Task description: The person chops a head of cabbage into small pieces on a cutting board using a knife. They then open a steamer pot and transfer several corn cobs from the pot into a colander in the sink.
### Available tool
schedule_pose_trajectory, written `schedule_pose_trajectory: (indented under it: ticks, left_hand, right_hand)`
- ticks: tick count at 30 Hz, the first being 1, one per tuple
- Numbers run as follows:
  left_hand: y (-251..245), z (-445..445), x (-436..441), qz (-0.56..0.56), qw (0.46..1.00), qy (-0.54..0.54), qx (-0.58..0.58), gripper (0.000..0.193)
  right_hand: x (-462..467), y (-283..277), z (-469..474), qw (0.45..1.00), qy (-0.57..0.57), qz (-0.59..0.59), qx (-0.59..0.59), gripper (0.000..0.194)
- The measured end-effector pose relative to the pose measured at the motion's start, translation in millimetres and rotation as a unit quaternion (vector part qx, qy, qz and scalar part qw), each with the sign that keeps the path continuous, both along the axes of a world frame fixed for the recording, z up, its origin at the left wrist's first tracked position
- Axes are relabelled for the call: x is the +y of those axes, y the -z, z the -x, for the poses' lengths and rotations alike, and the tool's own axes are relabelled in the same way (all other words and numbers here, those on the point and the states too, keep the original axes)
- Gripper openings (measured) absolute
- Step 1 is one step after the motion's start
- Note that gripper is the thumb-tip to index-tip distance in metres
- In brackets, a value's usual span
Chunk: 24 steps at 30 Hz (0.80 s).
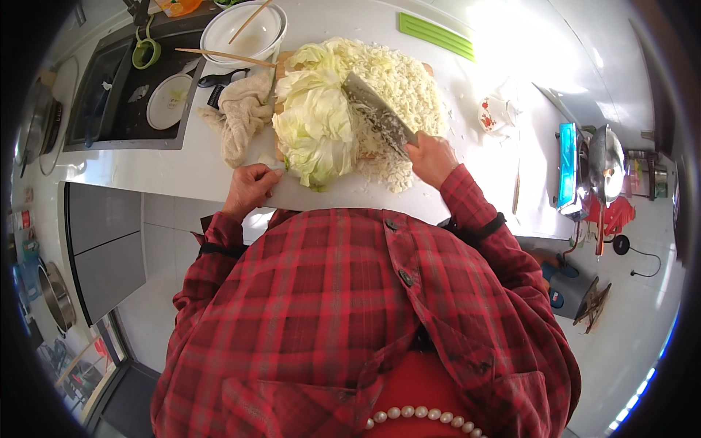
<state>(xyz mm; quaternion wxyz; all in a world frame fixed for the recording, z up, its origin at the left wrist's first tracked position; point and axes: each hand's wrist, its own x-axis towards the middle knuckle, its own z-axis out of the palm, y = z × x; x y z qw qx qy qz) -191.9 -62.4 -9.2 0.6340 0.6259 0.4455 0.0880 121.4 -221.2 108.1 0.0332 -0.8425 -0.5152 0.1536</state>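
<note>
My right hand [432, 160] grips the handle of a cleaver [378, 109], whose broad blade has bits of cabbage stuck to it. The blade lies between a pile of cabbage leaves [317, 126] on the left and a heap of finely chopped cabbage [405, 82] on the right. Both rest on a wooden cutting board [280, 68], mostly hidden under them, and some chopped cabbage has spilled over its near edge. My left hand [253, 186] rests at the counter's front edge, left of the leaves, its fingers curled; whether it holds a scrap cannot be told.
A beige cloth [243, 117], a black-handled peeler or brush [222, 79] and white bowls [243, 33] with chopsticks stand left of the board. Further left is a dark sink [128, 93]. Beyond the board lies a green rack [435, 35]; a floral cup [493, 115] stands to the right, before a wok [605, 159].
</note>
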Motion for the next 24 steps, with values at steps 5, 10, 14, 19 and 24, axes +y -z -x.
schedule_pose_trajectory:
  ticks: [5,10,14,19,24]
  left_hand:
    - [-2,0,-3,0.004,1.0,-0.014,0.006,0.03]
    - [-1,-4,-2,-0.01,0.999,-0.032,0.018,0.033]
    - [-1,-5,-4,-0.007,0.999,-0.042,0.028,0.034]
    - [-2,-7,-6,0.0,0.997,-0.073,0.028,0.035]
    - [-1,-6,-6,0.002,0.995,-0.09,0.031,0.037]
  right_hand:
    - [-10,15,-16,0.999,-0.033,-0.012,0.023,0.026]
    - [-17,18,-27,0.997,-0.08,0.004,-0.018,0.017]
    - [-5,-5,-53,0.982,-0.146,-0.117,-0.038,0.024]
    - [36,-8,-78,0.975,-0.171,-0.134,-0.055,0.02]
    - [43,6,-97,0.966,-0.241,-0.015,-0.097,0.012]
